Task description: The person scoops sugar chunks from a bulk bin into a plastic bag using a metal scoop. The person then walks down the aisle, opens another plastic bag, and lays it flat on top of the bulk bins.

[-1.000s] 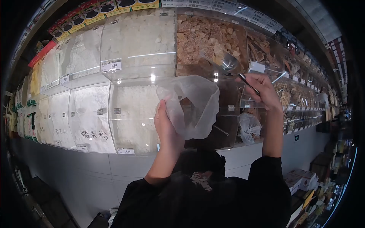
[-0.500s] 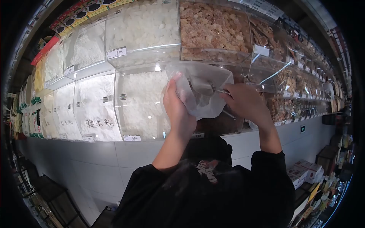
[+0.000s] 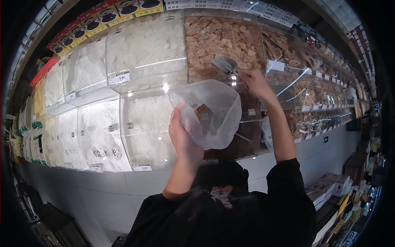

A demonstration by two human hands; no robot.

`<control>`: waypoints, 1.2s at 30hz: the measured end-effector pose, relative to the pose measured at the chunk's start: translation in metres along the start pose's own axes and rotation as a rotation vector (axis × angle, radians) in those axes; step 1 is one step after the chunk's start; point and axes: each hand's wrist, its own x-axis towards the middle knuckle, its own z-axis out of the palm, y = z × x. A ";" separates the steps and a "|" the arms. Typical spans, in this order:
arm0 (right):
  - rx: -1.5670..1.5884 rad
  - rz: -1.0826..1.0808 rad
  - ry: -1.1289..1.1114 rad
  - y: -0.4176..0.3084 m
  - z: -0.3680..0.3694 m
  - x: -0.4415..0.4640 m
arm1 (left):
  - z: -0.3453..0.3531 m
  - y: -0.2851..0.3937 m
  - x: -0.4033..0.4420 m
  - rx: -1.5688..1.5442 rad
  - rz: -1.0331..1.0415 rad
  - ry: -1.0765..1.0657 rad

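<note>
My left hand is closed on the side of a translucent plastic bag, whose mouth gapes upward; some brown lumps show inside it. Higher and to the right, my right hand grips the handle of a metal scoop. The scoop is at the lower part of a clear bin of amber, sugar-like lumps, above the bag. No lumps can be made out in the scoop's bowl.
Left of the amber lumps is a bin of white lumps. Bins of white powder stand farther left, and dried goods fill bins at the right. Boxes sit at the lower right. A second metal handle lies beside the bag.
My right hand first brought the scoop down to the bag's mouth, then moved it back up to the amber lumps. My left hand has kept its hold on the bag.
</note>
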 end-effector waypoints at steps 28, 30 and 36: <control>0.188 0.068 0.221 -0.002 0.108 0.200 | 0.009 0.012 -0.018 -0.018 -0.133 0.137; 0.291 0.069 0.178 0.002 0.099 0.195 | -0.002 0.007 -0.014 -0.044 -0.114 0.116; 0.371 -0.038 0.145 0.002 0.067 0.137 | -0.012 0.013 -0.016 -0.011 -0.026 0.116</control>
